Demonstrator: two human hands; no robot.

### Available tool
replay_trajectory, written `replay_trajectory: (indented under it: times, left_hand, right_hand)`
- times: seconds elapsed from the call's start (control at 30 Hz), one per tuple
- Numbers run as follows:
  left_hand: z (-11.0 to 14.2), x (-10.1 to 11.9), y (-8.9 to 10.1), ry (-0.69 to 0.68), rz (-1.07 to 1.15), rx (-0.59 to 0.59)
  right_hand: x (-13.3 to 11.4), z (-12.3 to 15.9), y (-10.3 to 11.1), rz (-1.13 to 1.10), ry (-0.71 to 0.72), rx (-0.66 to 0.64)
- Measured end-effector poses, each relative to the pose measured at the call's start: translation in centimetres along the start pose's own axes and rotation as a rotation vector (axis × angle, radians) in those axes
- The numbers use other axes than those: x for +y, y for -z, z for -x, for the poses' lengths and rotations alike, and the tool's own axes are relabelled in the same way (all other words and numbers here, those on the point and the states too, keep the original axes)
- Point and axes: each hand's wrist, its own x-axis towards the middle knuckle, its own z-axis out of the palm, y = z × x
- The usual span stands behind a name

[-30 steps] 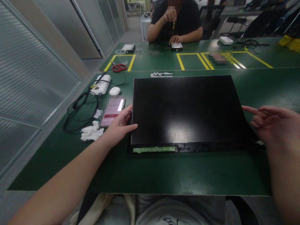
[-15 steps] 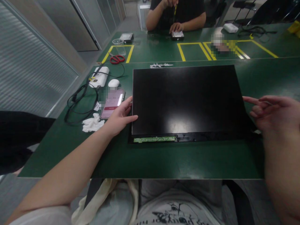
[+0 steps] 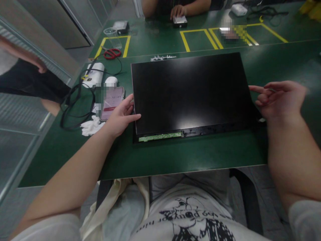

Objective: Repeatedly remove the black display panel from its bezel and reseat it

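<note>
My L hand [image 3: 120,117] grips LCD panel [image 3: 190,93]; R hand [image 3: 279,97] half-curled, index at its opp. edge, can't tell if gripping. Panel's btwn hands. Edge-handling step, prob.; next move likely needs even support.

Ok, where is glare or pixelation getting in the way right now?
Head view: pale glare low on the black panel, with a fainter patch near its far edge; also head view: blocky pixelation along the phone's left side.

The far person [image 3: 169,7] was cropped above, the phone [image 3: 112,102] unreadably blurred, and the left hand [image 3: 119,117] partly hidden by the screen [image 3: 188,93].
</note>
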Motion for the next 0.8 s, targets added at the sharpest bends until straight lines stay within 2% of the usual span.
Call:
replay_trajectory:
  times: [0.4,0.7,0.8]
  left_hand:
    - [-0.1,0.2,0.2,0.001,-0.021,-0.040]
    - [-0.1,0.0,0.4,-0.008,-0.017,-0.043]
    - [-0.1,0.0,0.3,-0.005,-0.009,-0.029]
  right_hand:
    - [0.1,0.0,-0.1,0.026,0.014,-0.022]
    - [1.0,-2.1,1.5,0.029,0.064,-0.142]
    - [0.9,-1.8,1.4,0.017,0.073,-0.127]
